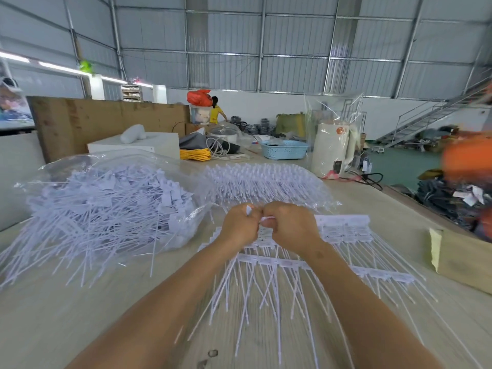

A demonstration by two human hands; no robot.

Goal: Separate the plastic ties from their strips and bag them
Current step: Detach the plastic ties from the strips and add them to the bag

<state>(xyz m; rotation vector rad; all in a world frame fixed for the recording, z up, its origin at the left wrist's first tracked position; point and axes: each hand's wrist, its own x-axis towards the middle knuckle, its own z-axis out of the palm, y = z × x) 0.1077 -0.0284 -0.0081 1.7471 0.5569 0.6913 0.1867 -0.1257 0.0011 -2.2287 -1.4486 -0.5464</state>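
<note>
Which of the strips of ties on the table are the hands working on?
The strip under both hands, farthest from the person; the nearer strip lies untouched on the table.

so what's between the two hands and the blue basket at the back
In the head view, a clear-wrapped stack of unseparated tie strips lies between the hands, left hand and right hand, and the blue basket.
</note>
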